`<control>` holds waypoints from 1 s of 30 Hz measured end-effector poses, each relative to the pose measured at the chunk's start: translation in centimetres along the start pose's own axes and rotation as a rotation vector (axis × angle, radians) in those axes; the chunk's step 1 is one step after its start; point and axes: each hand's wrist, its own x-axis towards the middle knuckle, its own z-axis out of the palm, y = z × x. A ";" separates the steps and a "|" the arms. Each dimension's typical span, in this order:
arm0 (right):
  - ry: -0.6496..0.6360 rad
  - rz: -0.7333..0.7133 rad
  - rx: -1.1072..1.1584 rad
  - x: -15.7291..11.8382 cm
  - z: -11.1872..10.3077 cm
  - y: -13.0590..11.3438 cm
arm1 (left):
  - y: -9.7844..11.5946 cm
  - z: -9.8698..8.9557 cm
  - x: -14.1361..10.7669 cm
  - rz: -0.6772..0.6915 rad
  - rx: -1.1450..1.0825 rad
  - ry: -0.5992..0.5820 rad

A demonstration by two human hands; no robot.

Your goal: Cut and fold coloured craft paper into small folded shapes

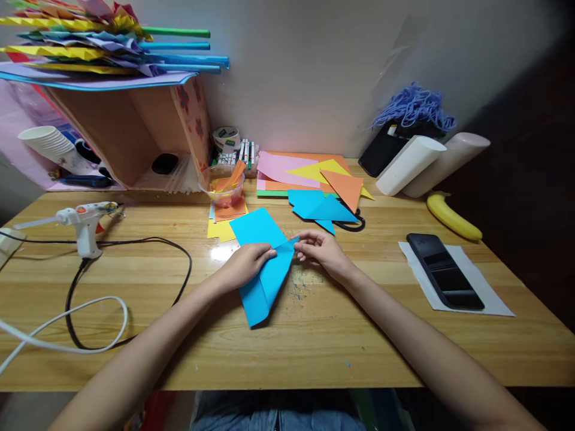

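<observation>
Creased bright-blue paper

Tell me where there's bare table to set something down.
The light wooden table shows bare between your right hand and the flat black phone, and, except tiny scraps, on your side of the folded blue paper. Crowded: left, black cable and white cable; behind, stacked coloured sheets.

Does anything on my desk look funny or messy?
Yes. Tiny specks are scattered on the wooden desk near your right hand, like crumbs. A banana lying near the black phone looks odd among craft things, too. Nothing looks broken.
</observation>
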 end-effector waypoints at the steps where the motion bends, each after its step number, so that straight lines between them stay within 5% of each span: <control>1: 0.016 -0.002 -0.011 0.0 0.1 0.0 | 0.0 0.0 0.0 -0.007 0.001 -0.004; 7: 0.090 -0.006 -0.033 -0.1 0.2 0.1 | -0.1 -0.2 0.0 0.002 0.033 0.012; 18: -0.028 -0.053 -0.084 -0.1 -0.6 -0.3 | -0.2 -1.0 -0.1 0.061 0.021 -0.082; 30: 0.094 -0.068 -0.071 -0.3 0.3 -0.2 | -0.7 -0.7 -0.1 0.086 0.083 -0.079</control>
